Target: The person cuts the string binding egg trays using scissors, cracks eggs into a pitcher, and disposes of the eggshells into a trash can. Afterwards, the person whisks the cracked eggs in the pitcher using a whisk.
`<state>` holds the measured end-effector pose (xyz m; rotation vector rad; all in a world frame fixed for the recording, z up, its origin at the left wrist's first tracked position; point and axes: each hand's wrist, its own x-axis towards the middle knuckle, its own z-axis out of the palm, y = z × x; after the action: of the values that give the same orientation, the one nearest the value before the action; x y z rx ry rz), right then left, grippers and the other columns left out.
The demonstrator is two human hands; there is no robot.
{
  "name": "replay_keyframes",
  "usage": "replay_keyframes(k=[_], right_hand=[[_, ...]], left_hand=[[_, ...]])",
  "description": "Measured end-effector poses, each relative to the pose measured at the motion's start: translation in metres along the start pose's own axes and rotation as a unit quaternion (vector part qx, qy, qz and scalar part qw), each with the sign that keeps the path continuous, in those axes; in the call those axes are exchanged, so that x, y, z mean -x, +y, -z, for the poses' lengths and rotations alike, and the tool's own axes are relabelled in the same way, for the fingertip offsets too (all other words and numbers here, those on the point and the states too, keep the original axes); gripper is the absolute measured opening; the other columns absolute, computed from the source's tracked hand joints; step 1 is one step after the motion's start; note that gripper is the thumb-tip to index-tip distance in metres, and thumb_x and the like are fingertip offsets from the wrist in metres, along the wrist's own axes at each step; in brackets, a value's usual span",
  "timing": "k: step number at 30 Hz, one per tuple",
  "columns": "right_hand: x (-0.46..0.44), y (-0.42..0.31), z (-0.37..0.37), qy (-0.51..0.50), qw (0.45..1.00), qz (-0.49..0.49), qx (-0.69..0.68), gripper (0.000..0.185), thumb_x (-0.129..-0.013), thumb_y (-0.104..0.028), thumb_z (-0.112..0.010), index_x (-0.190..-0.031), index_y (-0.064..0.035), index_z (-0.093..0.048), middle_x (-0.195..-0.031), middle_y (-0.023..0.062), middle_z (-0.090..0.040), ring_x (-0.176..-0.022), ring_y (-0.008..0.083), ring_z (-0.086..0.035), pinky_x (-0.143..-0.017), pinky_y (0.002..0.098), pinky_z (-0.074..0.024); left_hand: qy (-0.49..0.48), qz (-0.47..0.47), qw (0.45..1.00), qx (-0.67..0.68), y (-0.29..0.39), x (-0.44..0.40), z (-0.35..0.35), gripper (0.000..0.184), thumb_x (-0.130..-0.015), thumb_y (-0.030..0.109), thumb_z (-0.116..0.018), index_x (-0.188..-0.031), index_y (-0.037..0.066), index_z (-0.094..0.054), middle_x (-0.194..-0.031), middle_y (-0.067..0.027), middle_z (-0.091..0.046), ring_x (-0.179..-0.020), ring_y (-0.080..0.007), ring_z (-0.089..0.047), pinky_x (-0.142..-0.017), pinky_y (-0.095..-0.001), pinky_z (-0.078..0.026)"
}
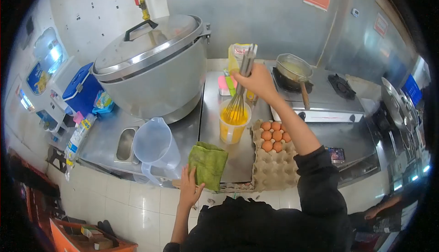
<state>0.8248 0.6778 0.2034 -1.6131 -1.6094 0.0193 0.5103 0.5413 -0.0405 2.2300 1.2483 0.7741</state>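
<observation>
My right hand is wrapped round the handle of a metal whisk. The whisk's wires stand in yellow liquid, like beaten egg, inside a clear plastic container on the steel counter. Low at the counter's front edge, my left hand lies with fingers stretched against a folded green cloth; whether it grips the cloth I cannot tell. Right of the container, several brown eggs sit in the far part of a cardboard egg tray. An empty translucent pitcher stands left of the cloth.
A large lidded metal cooker fills the back left. On the stove at right rests a pan with a wooden handle. A phone lies right of my forearm. A blue cooler stands far left. Another person's arm shows at lower right.
</observation>
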Motion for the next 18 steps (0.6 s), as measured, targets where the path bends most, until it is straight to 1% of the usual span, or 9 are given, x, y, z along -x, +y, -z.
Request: replay_keyframes(k=[3,5,6,8,10,12,14,18], right_hand=[[-0.009,-0.013,0.019,0.004,1.000,-0.004,0.007,0.044,-0.066,-0.045,-0.061,-0.057,-0.0019,-0.059,-0.051,0.0125,-0.056,-0.051,0.0275,-0.058,-0.052,0.0380,-0.0460],[-0.014,-0.017,0.025,0.014,1.000,0.001,0.016,0.045,-0.066,-0.046,-0.062,-0.057,-0.0015,-0.059,-0.052,0.0125,-0.056,-0.052,0.0274,-0.059,-0.053,0.0378,-0.0461],[-0.015,-0.019,0.027,0.019,1.000,0.011,0.022,0.046,-0.066,-0.046,-0.062,-0.057,-0.0012,-0.059,-0.053,0.0125,-0.057,-0.053,0.0273,-0.059,-0.053,0.0376,-0.0462],[-0.015,-0.024,0.031,0.018,0.999,0.007,0.027,0.046,-0.066,-0.046,-0.062,-0.057,-0.0011,-0.059,-0.054,0.0127,-0.058,-0.054,0.0273,-0.059,-0.053,0.0375,-0.0464],[-0.014,-0.030,0.033,0.016,0.999,0.005,0.030,0.046,-0.066,-0.046,-0.062,-0.057,-0.0010,-0.060,-0.055,0.0128,-0.058,-0.055,0.0272,-0.060,-0.054,0.0373,-0.0466],[-0.014,-0.035,0.036,0.007,1.000,0.017,0.014,0.048,-0.067,-0.043,-0.065,-0.061,0.0040,-0.059,-0.052,0.0143,-0.056,-0.051,0.0259,-0.060,-0.053,0.0356,-0.0466],[-0.015,-0.037,0.036,0.007,0.999,0.020,0.024,0.048,-0.067,-0.044,-0.064,-0.061,0.0038,-0.059,-0.052,0.0140,-0.056,-0.051,0.0256,-0.059,-0.052,0.0355,-0.0464],[-0.017,-0.044,0.040,0.000,0.998,0.021,0.058,0.050,-0.067,-0.046,-0.064,-0.060,0.0029,-0.060,-0.051,0.0127,-0.056,-0.050,0.0245,-0.059,-0.052,0.0346,-0.0462]], left_hand=[[-0.022,-0.003,0.999,-0.030,-0.004,-0.023,-0.010,0.068,-0.082,0.033,-0.055,-0.133,0.000,-0.026,-0.141,-0.0250,-0.015,-0.131,-0.0434,-0.011,-0.106,-0.0496,-0.012],[0.006,-0.038,0.999,-0.024,-0.009,-0.038,-0.016,0.066,-0.083,0.033,-0.053,-0.134,0.001,-0.026,-0.141,-0.0249,-0.013,-0.131,-0.0432,-0.010,-0.106,-0.0494,-0.011],[0.003,-0.043,0.999,-0.023,-0.011,-0.044,-0.022,0.066,-0.083,0.033,-0.053,-0.134,0.001,-0.026,-0.141,-0.0249,-0.013,-0.131,-0.0432,-0.010,-0.106,-0.0494,-0.011],[0.023,-0.032,0.999,0.013,-0.015,-0.051,-0.034,0.063,-0.084,0.033,-0.052,-0.133,0.003,-0.027,-0.141,-0.0233,-0.015,-0.131,-0.0416,-0.012,-0.106,-0.0494,-0.013],[0.026,-0.026,0.999,-0.004,-0.014,-0.054,-0.042,0.063,-0.084,0.033,-0.052,-0.133,0.003,-0.028,-0.141,-0.0220,-0.017,-0.131,-0.0401,-0.013,-0.106,-0.0494,-0.015],[0.029,-0.019,0.999,-0.020,-0.013,-0.055,-0.044,0.062,-0.084,0.033,-0.052,-0.133,0.003,-0.028,-0.141,-0.0206,-0.019,-0.131,-0.0385,-0.015,-0.105,-0.0494,-0.016],[0.031,-0.001,0.999,-0.043,-0.011,-0.055,-0.043,0.062,-0.083,0.033,-0.053,-0.132,0.003,-0.029,-0.141,-0.0180,-0.022,-0.131,-0.0358,-0.018,-0.104,-0.0497,-0.019],[0.037,-0.002,0.998,-0.045,-0.013,-0.054,-0.044,0.062,-0.083,0.033,-0.053,-0.132,0.004,-0.030,-0.140,-0.0171,-0.023,-0.130,-0.0351,-0.021,-0.104,-0.0494,-0.020]])
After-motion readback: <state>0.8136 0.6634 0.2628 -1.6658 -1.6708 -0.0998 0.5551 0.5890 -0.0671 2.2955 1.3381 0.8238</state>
